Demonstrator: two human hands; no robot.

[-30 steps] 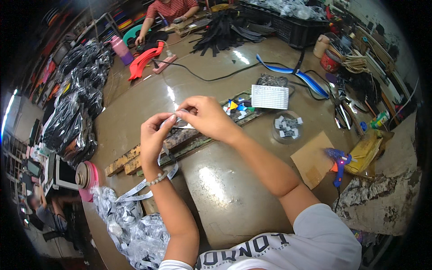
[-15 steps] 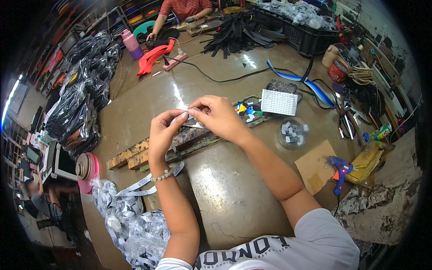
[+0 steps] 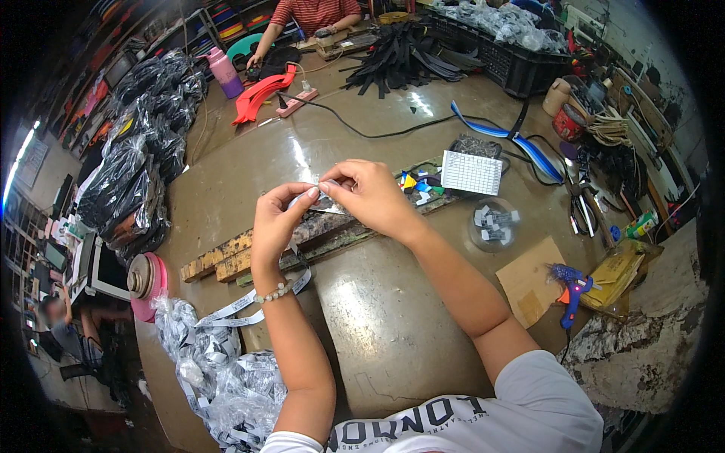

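Note:
My left hand [image 3: 281, 225] and my right hand [image 3: 375, 198] meet fingertip to fingertip above the middle of the table. Thumbs and forefingers are pinched together on a small whitish piece, which seems to be the end of a label ribbon; the fingers cover most of it. From a clear plastic bag of labels [image 3: 234, 392] at the lower left, the white printed label ribbon [image 3: 245, 306] loops up past my left wrist. Beneath my hands lie worn wooden bars [image 3: 220, 260] with a dark and greenish edge. A round clear container [image 3: 495, 225] with cut labels stands right of my right hand.
A gridded white card [image 3: 470, 173] and coloured scraps [image 3: 420, 186] lie beyond the container. At the right are cardboard [image 3: 532, 283], a blue glue gun [image 3: 572, 291] and scissors [image 3: 581, 208]. A black cord [image 3: 370, 136] crosses behind. A co-worker [image 3: 313, 16] sits at the far side.
The hands keep the same pinch, with hardly any finger movement. The whole view has shifted very slightly.

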